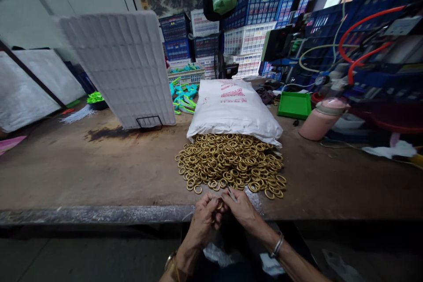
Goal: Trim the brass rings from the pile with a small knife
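Note:
Both hands meet at the table's front edge, just in front of a heap of brass-coloured rings (pixel 228 161). My left hand (pixel 204 218) is closed, pinching a ring (pixel 220 204) between thumb and fingers. My right hand (pixel 243 210) is closed too, its fingertips touching the same ring. A thin grey metal tool (pixel 231 194) sticks out from between the right thumb and forefinger; its exact kind is too small to make out. The rings spill from the open mouth of a white woven sack (pixel 236 105) with red print, lying on its side.
A white ribbed panel (pixel 122 66) leans upright on a black wire stand (pixel 149 121) at the left. Green and blue strips (pixel 183 94) lie behind it. To the right are a green tray (pixel 294 105) and a pink bottle (pixel 322 119). Stacked crates (pixel 251 9) fill the back.

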Demonstrator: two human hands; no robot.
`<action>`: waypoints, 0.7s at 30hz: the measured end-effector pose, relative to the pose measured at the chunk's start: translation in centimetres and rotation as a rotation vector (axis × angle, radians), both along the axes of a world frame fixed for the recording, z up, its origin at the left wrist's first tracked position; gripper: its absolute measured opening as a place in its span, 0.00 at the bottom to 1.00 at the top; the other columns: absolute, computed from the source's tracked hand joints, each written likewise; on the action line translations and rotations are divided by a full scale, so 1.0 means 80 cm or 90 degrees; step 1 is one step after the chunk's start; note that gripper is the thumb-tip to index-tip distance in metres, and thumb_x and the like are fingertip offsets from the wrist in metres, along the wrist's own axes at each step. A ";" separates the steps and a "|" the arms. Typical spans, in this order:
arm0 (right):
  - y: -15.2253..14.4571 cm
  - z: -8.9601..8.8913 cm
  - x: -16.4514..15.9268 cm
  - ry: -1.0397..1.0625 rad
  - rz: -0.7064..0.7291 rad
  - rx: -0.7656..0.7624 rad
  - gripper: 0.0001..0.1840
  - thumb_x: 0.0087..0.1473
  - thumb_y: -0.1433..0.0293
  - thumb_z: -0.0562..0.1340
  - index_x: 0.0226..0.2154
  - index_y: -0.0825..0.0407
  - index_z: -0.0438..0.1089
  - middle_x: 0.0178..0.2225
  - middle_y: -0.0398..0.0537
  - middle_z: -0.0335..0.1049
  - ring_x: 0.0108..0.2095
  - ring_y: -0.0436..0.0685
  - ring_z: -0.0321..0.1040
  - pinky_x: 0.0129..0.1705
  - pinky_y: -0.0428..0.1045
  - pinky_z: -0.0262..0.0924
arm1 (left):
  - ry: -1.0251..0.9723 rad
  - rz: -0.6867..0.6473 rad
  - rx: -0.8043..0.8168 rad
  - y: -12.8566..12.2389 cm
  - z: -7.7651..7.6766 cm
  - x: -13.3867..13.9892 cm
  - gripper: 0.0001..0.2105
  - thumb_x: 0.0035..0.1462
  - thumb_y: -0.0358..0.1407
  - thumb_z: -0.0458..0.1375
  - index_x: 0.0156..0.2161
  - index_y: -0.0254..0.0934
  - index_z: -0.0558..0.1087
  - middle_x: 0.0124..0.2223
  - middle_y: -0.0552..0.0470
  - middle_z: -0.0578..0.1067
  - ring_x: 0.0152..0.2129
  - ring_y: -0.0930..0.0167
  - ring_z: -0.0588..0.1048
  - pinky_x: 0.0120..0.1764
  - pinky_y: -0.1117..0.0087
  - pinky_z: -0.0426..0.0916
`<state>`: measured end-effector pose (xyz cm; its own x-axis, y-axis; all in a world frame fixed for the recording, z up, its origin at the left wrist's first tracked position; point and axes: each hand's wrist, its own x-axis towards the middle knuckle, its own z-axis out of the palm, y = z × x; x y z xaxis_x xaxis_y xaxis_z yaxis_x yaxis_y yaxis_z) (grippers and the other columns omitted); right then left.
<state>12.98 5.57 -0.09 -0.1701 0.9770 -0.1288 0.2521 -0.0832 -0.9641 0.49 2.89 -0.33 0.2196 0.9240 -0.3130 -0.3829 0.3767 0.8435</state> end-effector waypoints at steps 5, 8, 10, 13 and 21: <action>0.002 -0.004 0.006 -0.149 -0.005 0.054 0.12 0.49 0.66 0.48 0.23 0.52 0.62 0.19 0.41 0.63 0.22 0.50 0.60 0.26 0.44 0.53 | 0.028 0.031 0.015 -0.002 0.001 0.001 0.18 0.45 0.49 0.57 0.30 0.35 0.62 0.24 0.57 0.67 0.12 0.83 0.58 0.14 0.81 0.50; -0.002 -0.011 0.010 -0.273 0.049 0.129 0.10 0.48 0.72 0.48 0.27 0.51 0.64 0.22 0.42 0.66 0.24 0.50 0.61 0.27 0.43 0.50 | 0.064 0.047 0.038 -0.002 0.001 0.002 0.18 0.47 0.50 0.55 0.29 0.35 0.62 0.22 0.58 0.65 0.11 0.83 0.56 0.14 0.80 0.50; -0.006 -0.015 0.011 -0.340 0.101 0.166 0.12 0.44 0.76 0.49 0.30 0.50 0.64 0.25 0.43 0.67 0.26 0.50 0.62 0.28 0.44 0.49 | 0.089 0.049 0.062 -0.002 0.001 0.002 0.17 0.48 0.50 0.54 0.29 0.35 0.62 0.19 0.60 0.63 0.11 0.82 0.55 0.14 0.80 0.50; -0.011 -0.021 0.011 -0.438 0.140 0.193 0.16 0.40 0.79 0.49 0.32 0.51 0.63 0.26 0.44 0.68 0.28 0.52 0.63 0.28 0.45 0.47 | 0.124 0.046 0.084 -0.002 0.002 0.002 0.16 0.50 0.48 0.53 0.29 0.36 0.62 0.16 0.62 0.59 0.10 0.81 0.54 0.14 0.80 0.50; -0.015 -0.022 0.010 -0.562 0.159 0.213 0.17 0.41 0.79 0.50 0.36 0.52 0.62 0.27 0.46 0.69 0.27 0.53 0.64 0.27 0.46 0.43 | 0.148 0.057 0.090 -0.003 -0.004 0.003 0.15 0.49 0.47 0.54 0.27 0.36 0.62 0.14 0.63 0.59 0.10 0.81 0.54 0.14 0.79 0.48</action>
<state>13.75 4.33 -1.82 -0.3527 0.9352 -0.0317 0.8681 0.3143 -0.3842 0.71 2.67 -0.62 0.0729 0.9745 -0.2120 -0.1992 0.2226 0.9543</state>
